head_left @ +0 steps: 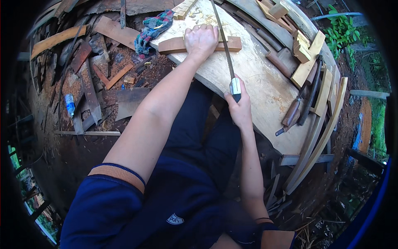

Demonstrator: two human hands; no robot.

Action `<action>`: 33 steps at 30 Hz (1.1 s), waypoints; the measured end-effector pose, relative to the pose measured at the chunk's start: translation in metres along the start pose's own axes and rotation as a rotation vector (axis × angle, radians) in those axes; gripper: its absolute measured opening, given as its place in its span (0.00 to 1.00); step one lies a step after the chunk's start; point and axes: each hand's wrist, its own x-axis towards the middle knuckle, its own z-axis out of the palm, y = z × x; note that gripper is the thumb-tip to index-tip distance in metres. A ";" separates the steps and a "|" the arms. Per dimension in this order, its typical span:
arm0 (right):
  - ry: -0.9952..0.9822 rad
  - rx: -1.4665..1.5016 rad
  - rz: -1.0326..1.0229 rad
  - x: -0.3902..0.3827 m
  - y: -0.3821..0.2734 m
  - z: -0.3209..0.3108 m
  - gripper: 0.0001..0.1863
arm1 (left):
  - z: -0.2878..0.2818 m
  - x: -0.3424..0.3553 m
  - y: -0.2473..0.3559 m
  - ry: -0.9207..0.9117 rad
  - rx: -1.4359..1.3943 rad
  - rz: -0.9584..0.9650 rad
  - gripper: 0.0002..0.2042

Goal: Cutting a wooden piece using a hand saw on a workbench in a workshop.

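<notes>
A brown, slightly curved piece of wood [172, 45] lies across the pale workbench [261, 87] near its edge. On top of it my left hand [202, 40] presses down, fingers curled over its far side. My right hand [240, 108] is wrapped round the pale and dark handle of a handsaw [227, 53]. The long narrow blade points away from me and crosses the wood just right of my left hand. How deep its teeth sit in the wood, I cannot tell.
A checked cloth [153, 31] hangs at the bench's left edge, beside a notched wooden block [184, 9]. Sheathed tools [292, 112] and yellowish wood pieces [309, 60] line the right side. Wood scraps, sawdust and a plastic bottle [70, 104] lie on the ground at left.
</notes>
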 end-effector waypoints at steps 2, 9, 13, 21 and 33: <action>0.031 -0.002 -0.022 -0.005 0.007 0.004 0.32 | -0.002 -0.005 0.000 0.052 -0.019 0.086 0.20; 0.058 0.007 -0.025 -0.007 0.005 0.006 0.32 | -0.030 0.006 -0.028 -0.481 -0.057 0.312 0.33; 0.085 -0.008 -0.084 -0.009 0.009 0.008 0.32 | -0.024 0.011 -0.028 -0.533 0.006 0.372 0.34; 0.067 -0.049 -0.067 0.024 -0.007 0.017 0.31 | -0.009 0.030 -0.044 -0.441 0.053 0.307 0.32; 0.045 -0.006 -0.025 -0.006 0.006 0.009 0.31 | -0.007 0.036 -0.040 -0.701 -0.533 0.052 0.28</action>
